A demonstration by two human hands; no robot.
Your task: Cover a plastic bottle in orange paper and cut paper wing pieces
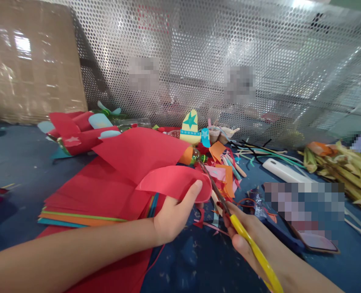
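My left hand (174, 217) is closed on a cut piece of red paper (165, 179) with a curved edge, thumb pressed on top near its rounded right end. Scissors (250, 240) with yellow handles are in my right hand (256, 228). Their dark blades point up and away, close beside the rounded end of the piece; whether they touch it I cannot tell. Under and behind the cut piece lie large red sheets (85, 185), stacked over orange, green and blue ones. Part of the right hand's grip is hidden.
Paper scraps (227, 179) lie beyond the scissors. Decorated bottle crafts (79, 132) stand at the back left, and a yellow star-marked cutout (191, 126) at the back. Dry husks (348, 173) and a white tool (287, 173) are on the right. Perforated metal (180, 53) and a cardboard box (34, 65) rise behind.
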